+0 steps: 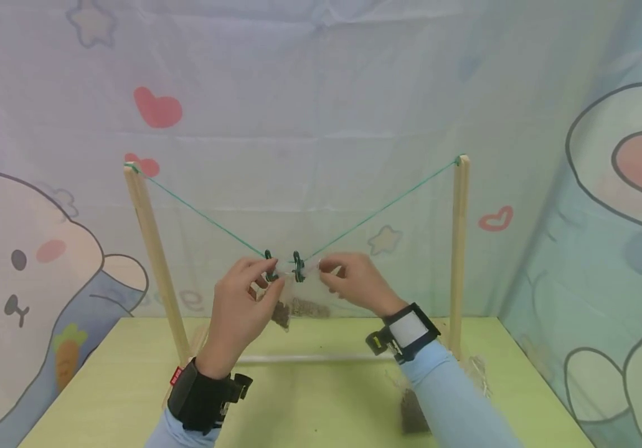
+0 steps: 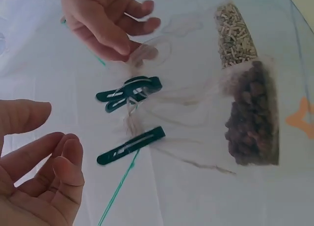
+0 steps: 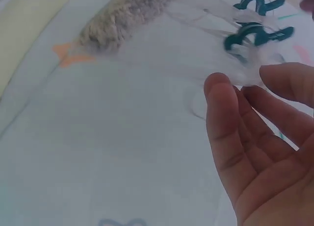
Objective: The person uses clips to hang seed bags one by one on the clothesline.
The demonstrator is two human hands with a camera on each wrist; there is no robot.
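A green string (image 1: 203,214) sags between two wooden posts, and two green clips (image 1: 268,264) (image 1: 298,266) sit at its lowest point. In the left wrist view the clips (image 2: 130,93) (image 2: 131,145) clamp the gathered top of clear bags, one with dark pellets (image 2: 255,118) and one with pale pellets (image 2: 235,35). My left hand (image 2: 49,138) hovers just beside the lower clip, fingers loosely curled and holding nothing. My right hand (image 1: 329,269) pinches the clear bag's top edge (image 3: 250,79) between thumb (image 3: 218,93) and fingers, right of the clips.
The left post (image 1: 155,255) and right post (image 1: 457,249) stand on a yellow-green table (image 1: 321,386). Another small bag of pellets (image 1: 413,410) lies on the table under my right forearm. A cartoon cloth backdrop hangs close behind.
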